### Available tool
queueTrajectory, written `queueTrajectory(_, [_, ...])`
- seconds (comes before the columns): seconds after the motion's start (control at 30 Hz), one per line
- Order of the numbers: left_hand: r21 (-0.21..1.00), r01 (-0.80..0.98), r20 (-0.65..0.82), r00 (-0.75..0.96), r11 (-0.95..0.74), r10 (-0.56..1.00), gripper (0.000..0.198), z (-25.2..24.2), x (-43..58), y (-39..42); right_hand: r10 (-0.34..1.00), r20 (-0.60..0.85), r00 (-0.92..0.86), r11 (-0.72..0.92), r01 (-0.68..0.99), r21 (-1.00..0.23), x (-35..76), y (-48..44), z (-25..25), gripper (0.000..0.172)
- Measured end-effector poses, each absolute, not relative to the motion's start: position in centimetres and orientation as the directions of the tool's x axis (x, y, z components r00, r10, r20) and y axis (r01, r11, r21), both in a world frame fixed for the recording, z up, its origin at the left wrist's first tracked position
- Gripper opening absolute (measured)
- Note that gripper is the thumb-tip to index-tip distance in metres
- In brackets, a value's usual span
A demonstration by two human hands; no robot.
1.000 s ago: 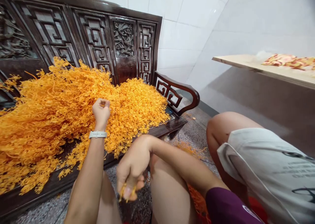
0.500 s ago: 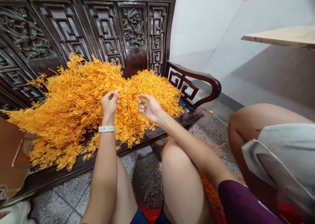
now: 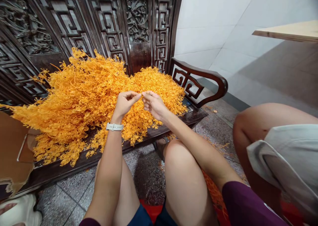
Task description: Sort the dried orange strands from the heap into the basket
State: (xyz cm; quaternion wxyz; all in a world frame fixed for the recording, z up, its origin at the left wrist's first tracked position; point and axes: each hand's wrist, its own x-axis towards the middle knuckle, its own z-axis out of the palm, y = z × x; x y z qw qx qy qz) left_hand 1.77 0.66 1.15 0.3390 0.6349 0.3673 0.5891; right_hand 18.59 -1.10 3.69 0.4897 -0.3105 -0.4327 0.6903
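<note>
Your orange pile [image 3: 79, 96] is heaped on the bench [image 3: 140, 55], right up near the front edge. Your left hand [image 3: 125, 103] and right hand [image 3: 153, 105] meet fingertip to fingertip in front of it, kinda pinched, but I can't tell if they're grasping anything. Those strands look pretty tangled imo, so one hard tug could drag neighbours along and spill bits onto the floor [image 3: 79, 189].

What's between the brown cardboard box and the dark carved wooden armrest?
A bushy heap of bright orange sprigs on the dark wooden bench, in the head view.
</note>
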Motion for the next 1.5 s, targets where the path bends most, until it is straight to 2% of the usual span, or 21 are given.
queueTrajectory(0.13, [0.866, -0.001, 0.500, 0.058, -0.501, 0.864, 0.030, 1.1, 1.7, 0.5, 0.933, 0.007, -0.359, -0.157, -0.426, -0.891, 18.8, -1.1, 3.7, 0.020])
queueTrajectory(0.33, [0.866, -0.281, 0.451, 0.084, -0.414, 0.888, 0.029, 0.9, 2.5, 0.7, 0.845, 0.054, -0.532, -0.258, -0.494, -0.830, 18.7, -1.4, 4.0, 0.022])
queueTrajectory(0.47, [0.830, -0.402, 0.456, 0.092, -0.386, 0.885, 0.032, 1.2, 3.1, 0.7, 0.799, 0.085, -0.595, -0.292, -0.509, -0.809, 18.7, -1.4, 4.1, 0.024])
queueTrajectory(0.77, [0.808, -0.381, 0.531, 0.142, -0.449, 0.836, 0.035, 1.7, 3.0, 0.1, 0.726, 0.148, -0.672, -0.295, -0.498, -0.815, 19.1, -1.3, 4.0, 0.014])
queueTrajectory(0.9, [0.707, -0.525, 0.562, 0.011, -0.473, 0.827, 0.047, 1.8, 2.4, 0.0, 0.725, 0.151, -0.672, -0.312, -0.516, -0.798, 19.4, -1.9, 5.0, 0.013])
queueTrajectory(1.0, [0.650, -0.588, 0.534, -0.095, -0.481, 0.840, 0.044, 2.1, 1.1, -0.2, 0.705, 0.166, -0.690, -0.225, -0.440, -0.869, 19.7, -2.3, 5.4, 0.020])
queueTrajectory(1.1, [0.610, -0.613, 0.518, -0.170, -0.502, 0.838, 0.040, 2.3, -0.6, -0.3, 0.591, 0.134, -0.795, -0.117, -0.249, -0.961, 20.0, -2.3, 5.1, 0.024])
queueTrajectory(1.2, [0.523, -0.642, 0.539, -0.260, -0.561, 0.801, 0.041, 2.3, -2.4, -0.4, 0.342, 0.046, -0.939, 0.029, -0.038, -0.999, 20.3, -2.1, 4.5, 0.029])
queueTrajectory(1.27, [0.456, -0.649, 0.546, -0.337, -0.609, 0.767, 0.043, 2.2, -3.3, -0.5, 0.204, -0.005, -0.979, 0.077, 0.021, -0.997, 20.5, -1.9, 4.2, 0.030])
queueTrajectory(1.3, [0.429, -0.640, 0.543, -0.381, -0.638, 0.748, 0.045, 2.2, -3.6, -0.6, 0.199, 0.007, -0.980, 0.055, 0.004, -0.998, 20.5, -1.8, 4.1, 0.029])
queueTrajectory(1.33, [0.408, -0.622, 0.538, -0.428, -0.668, 0.726, 0.046, 2.2, -4.0, -0.6, 0.255, 0.047, -0.966, -0.001, -0.049, -0.999, 20.5, -1.6, 4.2, 0.028])
queueTrajectory(1.37, [0.392, -0.600, 0.534, -0.468, -0.697, 0.704, 0.046, 2.3, -4.2, -0.7, 0.366, 0.102, -0.925, -0.077, -0.139, -0.987, 20.5, -1.4, 4.3, 0.026])
queueTrajectory(1.43, [0.359, -0.564, 0.549, -0.517, -0.744, 0.657, 0.045, 2.4, -4.7, -0.9, 0.675, 0.151, -0.722, -0.215, -0.388, -0.896, 20.4, -0.9, 4.6, 0.024])
queueTrajectory(1.5, [0.326, -0.541, 0.582, -0.532, -0.776, 0.615, 0.043, 2.6, -5.2, -1.1, 0.878, 0.028, -0.478, -0.290, -0.577, -0.763, 20.4, -0.4, 4.8, 0.023])
